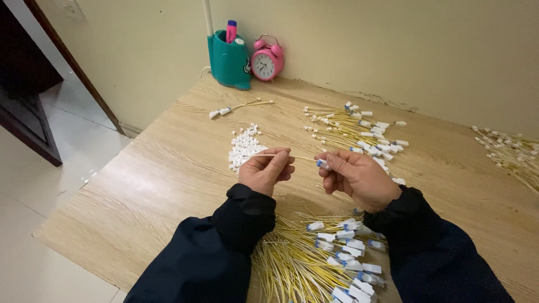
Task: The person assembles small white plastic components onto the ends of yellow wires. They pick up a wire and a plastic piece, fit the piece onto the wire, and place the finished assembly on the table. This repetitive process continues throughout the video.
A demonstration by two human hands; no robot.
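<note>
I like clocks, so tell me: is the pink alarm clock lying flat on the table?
No, the pink alarm clock stands upright against the wall, beside the teal pen holder at the back of the table.

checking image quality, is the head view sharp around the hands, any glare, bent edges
Head view: soft even light, no glare; left hand, right hand and the thin wire between them are sharp; faint shadows on the table; wide-angle lens bends its edges.
</note>
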